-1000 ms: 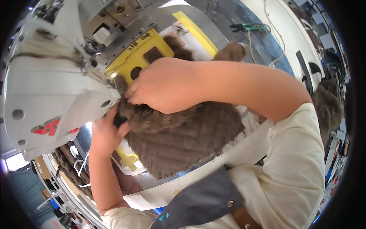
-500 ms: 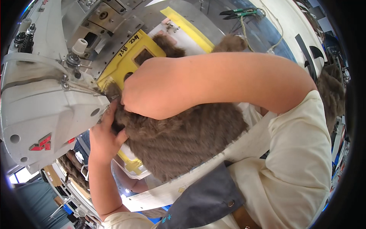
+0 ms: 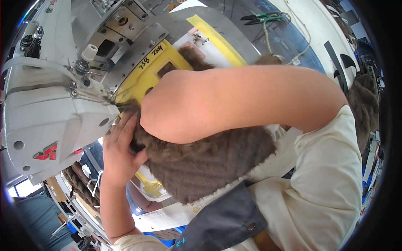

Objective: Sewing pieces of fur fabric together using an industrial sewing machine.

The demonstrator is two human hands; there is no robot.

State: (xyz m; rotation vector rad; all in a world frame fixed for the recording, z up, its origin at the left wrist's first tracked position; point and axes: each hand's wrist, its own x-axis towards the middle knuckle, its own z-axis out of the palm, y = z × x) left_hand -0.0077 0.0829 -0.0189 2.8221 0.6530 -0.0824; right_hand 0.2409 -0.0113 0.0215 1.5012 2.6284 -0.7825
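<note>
A brown fur piece [image 3: 209, 159] lies spread beneath my hands, its ragged lower edge hanging toward me. My left hand [image 3: 121, 146] presses on its left edge close to the sewing machine's needle area, fingers stretched out and thumb apart. Bent at the wrist, my right hand [image 3: 165, 111] rests over the upper part of the fur; its fingers are hidden behind the back of the hand. The white sewing machine head [image 3: 58, 121] stands at the left. Under the fur and beyond my right hand is a yellow template [image 3: 140, 75] with cut-out openings.
A yellow strip [image 3: 217, 39] edges a white sheet at the back. Green-handled snips [image 3: 266, 18] lie at the far side beside a cord [image 3: 266, 39]. More brown fur [image 3: 363, 100] hangs at the right. Black strips [image 3: 335, 62] lie on the white table edge.
The view has shifted slightly. My left fingers lie flatter and closer together on the fur. My right fingers, partly seen bent at the fur before, are now hidden.
</note>
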